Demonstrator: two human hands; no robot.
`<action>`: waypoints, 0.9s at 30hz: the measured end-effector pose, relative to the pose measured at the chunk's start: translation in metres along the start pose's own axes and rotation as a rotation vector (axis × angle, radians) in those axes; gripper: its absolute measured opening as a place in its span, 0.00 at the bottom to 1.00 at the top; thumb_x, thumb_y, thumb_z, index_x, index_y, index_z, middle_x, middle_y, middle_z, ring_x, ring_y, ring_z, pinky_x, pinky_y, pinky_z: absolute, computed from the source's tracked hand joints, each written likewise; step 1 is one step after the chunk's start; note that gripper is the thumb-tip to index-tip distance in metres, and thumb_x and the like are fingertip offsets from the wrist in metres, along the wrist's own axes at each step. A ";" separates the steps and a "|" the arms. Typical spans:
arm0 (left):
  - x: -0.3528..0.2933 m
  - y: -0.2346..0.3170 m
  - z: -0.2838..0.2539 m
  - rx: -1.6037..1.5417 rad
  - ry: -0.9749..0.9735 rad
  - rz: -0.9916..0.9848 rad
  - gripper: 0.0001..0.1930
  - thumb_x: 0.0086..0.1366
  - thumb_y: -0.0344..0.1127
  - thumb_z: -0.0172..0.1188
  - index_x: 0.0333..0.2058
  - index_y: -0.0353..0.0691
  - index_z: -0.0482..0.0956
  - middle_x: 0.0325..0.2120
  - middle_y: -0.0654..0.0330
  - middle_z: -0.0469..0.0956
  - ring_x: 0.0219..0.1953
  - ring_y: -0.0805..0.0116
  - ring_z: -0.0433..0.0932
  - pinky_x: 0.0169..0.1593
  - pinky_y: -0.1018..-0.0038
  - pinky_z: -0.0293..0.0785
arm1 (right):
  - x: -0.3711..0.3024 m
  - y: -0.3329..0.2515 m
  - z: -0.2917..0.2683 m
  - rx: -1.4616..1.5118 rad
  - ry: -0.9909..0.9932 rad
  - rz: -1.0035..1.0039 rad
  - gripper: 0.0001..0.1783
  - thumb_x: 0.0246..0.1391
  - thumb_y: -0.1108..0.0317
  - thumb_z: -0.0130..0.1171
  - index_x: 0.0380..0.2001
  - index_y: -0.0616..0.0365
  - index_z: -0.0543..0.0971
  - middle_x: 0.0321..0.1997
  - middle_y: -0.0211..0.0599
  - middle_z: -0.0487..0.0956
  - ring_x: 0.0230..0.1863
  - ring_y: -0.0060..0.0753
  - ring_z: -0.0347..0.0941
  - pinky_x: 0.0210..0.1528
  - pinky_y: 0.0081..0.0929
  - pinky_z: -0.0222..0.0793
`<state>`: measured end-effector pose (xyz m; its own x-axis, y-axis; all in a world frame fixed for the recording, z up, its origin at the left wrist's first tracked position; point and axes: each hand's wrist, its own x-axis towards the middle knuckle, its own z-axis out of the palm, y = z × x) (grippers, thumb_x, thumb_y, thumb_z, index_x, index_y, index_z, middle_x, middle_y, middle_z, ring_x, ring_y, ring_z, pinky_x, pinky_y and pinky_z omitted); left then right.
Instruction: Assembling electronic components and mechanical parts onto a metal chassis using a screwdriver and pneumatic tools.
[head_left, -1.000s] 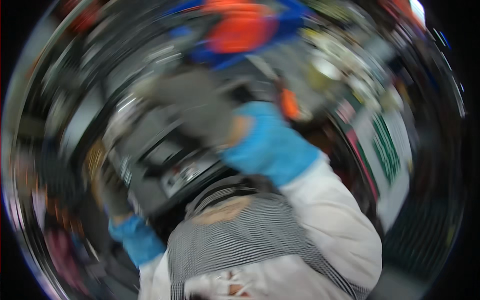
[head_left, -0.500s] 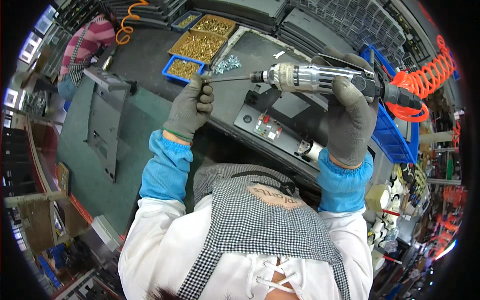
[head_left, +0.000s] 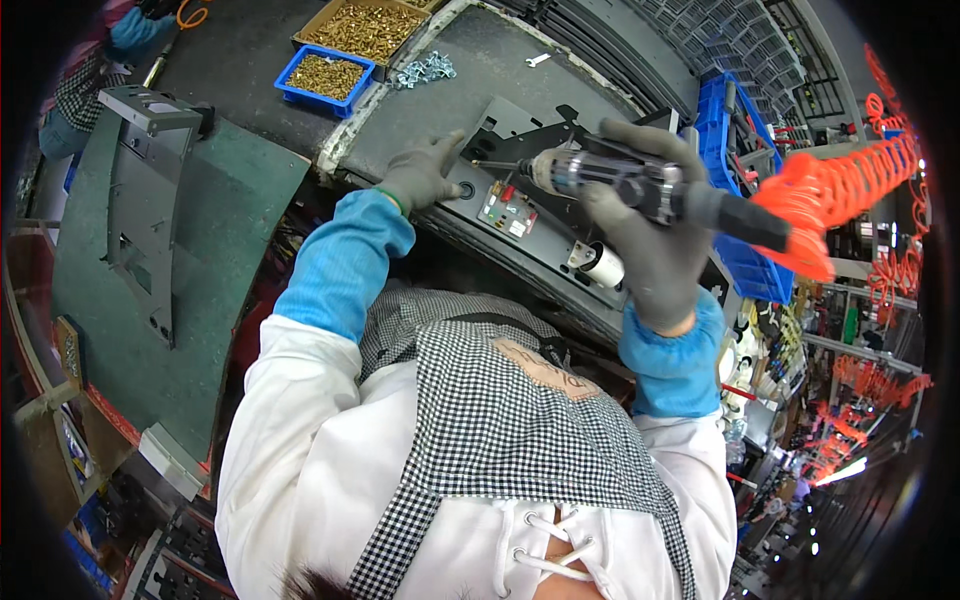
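Observation:
In a grey glove, my right hand [head_left: 650, 245] is closed around an air screwdriver [head_left: 625, 188] with a metal body and black rear end. Its thin bit points left, over a dark metal panel [head_left: 510, 128] lying on the bench. Close to the bit's tip, my gloved left hand [head_left: 424, 176] is at the panel's left end, its fingers stretched out; I see nothing in them. Below the bit, a small board with red parts [head_left: 509, 210] sits on the panel. Nearer my right wrist stands a white cylinder [head_left: 602, 265] in a metal bracket.
Brass-coloured screws fill a blue tray [head_left: 326, 80] and a larger box [head_left: 366, 28] behind it. Silver screws [head_left: 424, 70] and a small wrench [head_left: 538, 60] lie loose. An orange coiled hose [head_left: 830, 190] trails right, beside a blue crate [head_left: 715, 125]. Another person [head_left: 75, 110] is far left.
Both hands have come down with the screwdriver, from above the bench toward the panel. My left fingers have left the bit's tip and stretched out. The view has shifted rightward.

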<state>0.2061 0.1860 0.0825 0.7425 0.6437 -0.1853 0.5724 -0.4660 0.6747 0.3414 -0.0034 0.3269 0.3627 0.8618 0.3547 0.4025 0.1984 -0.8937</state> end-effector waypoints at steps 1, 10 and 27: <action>0.006 0.000 0.001 0.074 -0.042 -0.003 0.48 0.54 0.49 0.74 0.71 0.55 0.59 0.62 0.48 0.70 0.64 0.46 0.68 0.66 0.58 0.65 | 0.000 0.007 0.006 -0.041 -0.029 0.046 0.28 0.49 0.77 0.69 0.54 0.67 0.73 0.48 0.46 0.82 0.48 0.31 0.81 0.52 0.27 0.79; 0.012 -0.011 0.006 -0.027 -0.077 0.074 0.44 0.55 0.49 0.72 0.70 0.53 0.62 0.63 0.48 0.69 0.65 0.46 0.67 0.66 0.59 0.65 | 0.009 0.050 0.024 -0.120 -0.024 0.094 0.25 0.49 0.75 0.70 0.52 0.66 0.76 0.42 0.41 0.84 0.44 0.27 0.82 0.50 0.26 0.79; 0.000 0.006 -0.013 -0.094 -0.152 -0.034 0.43 0.56 0.50 0.72 0.69 0.55 0.63 0.63 0.52 0.71 0.63 0.49 0.72 0.65 0.60 0.67 | 0.090 0.074 0.023 -0.344 -0.193 0.139 0.20 0.50 0.74 0.68 0.47 0.62 0.80 0.35 0.33 0.83 0.37 0.25 0.82 0.41 0.23 0.79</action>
<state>0.2052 0.1913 0.0959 0.7714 0.5553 -0.3107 0.5685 -0.3821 0.7286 0.3842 0.0996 0.2866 0.2822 0.9475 0.1500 0.6298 -0.0650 -0.7740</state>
